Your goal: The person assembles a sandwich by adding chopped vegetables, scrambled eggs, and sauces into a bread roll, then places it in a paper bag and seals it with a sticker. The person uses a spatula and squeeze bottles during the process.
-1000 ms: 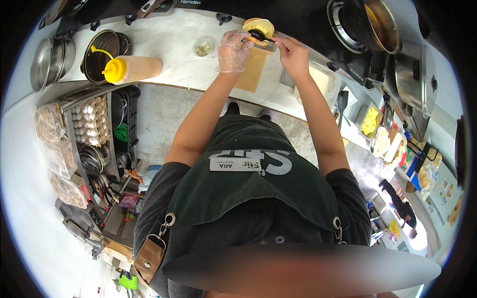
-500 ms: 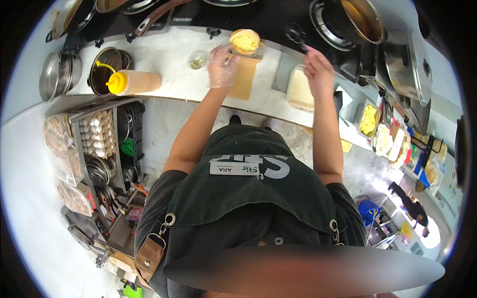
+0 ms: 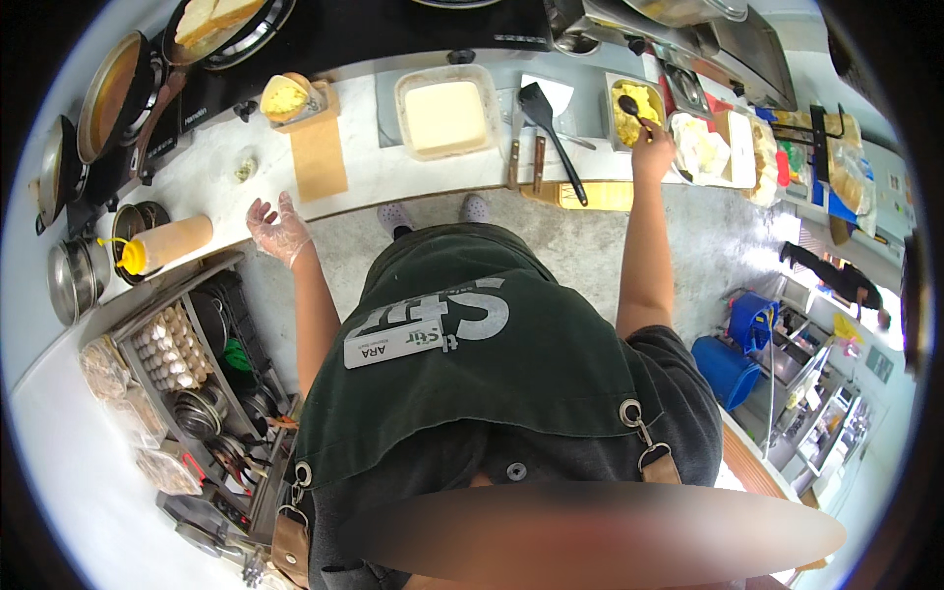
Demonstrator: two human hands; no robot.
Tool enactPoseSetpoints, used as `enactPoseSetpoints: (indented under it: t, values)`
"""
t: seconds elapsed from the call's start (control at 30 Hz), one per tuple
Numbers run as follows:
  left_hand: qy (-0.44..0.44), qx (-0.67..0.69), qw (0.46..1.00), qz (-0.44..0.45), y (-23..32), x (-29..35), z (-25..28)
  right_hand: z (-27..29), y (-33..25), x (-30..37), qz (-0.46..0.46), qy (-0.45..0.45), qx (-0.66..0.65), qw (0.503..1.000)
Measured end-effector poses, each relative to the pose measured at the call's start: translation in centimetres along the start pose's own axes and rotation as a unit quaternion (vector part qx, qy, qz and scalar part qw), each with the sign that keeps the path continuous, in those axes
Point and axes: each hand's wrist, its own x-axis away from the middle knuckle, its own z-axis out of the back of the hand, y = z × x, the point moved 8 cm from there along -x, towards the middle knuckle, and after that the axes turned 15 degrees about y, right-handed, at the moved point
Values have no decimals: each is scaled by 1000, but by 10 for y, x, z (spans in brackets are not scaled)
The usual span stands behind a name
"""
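My right hand [image 3: 653, 154] grips a dark spoon [image 3: 628, 106], its bowl over the yellow scrambled egg [image 3: 637, 120] in a rectangular metal tray [image 3: 611, 90]. To the left, my left hand [image 3: 280, 232] wears a clear plastic glove and hangs open at the counter's front edge, holding nothing. Beyond it, a bun filled with scrambled egg [image 3: 284, 98] stands in a small holder [image 3: 313, 98]. A strip of brown paper [image 3: 320, 162] runs from that holder toward me. A small clear cup of chopped green herbs [image 3: 245, 170] is nearest my left hand.
A sauce bottle [image 3: 177, 244] with a yellow cap lies at the left. A tub of pale contents [image 3: 446, 116], a black spatula [image 3: 555, 138] and wooden-handled knives [image 3: 526, 157] line the middle. Pans [image 3: 116, 98] sit on the stove behind. Egg trays [image 3: 172, 344] fill a lower-left rack.
My right hand has carried the spoon rightward from near the stove to the egg tray. My left hand has let go beside the bun and drawn back. My view has turned right.
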Motion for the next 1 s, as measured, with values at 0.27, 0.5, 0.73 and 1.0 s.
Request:
enactPoseSetpoints:
  t: [0.27, 0.5, 0.73, 1.0]
  values:
    - [42, -33, 997, 48, 1, 51, 23, -2, -82, 41, 6, -118, -212, 970]
    - [85, -32, 993, 78, -20, 64, 41, -17, -174, 143, 78, -414, -43, 906]
    - [64, -160, 985, 26, -37, 2, 19, -41, -186, 150, 66, -397, -38, 915]
    - [27, -334, 942, 8, -45, -71, -37, 54, -211, 147, 3, -302, -102, 948]
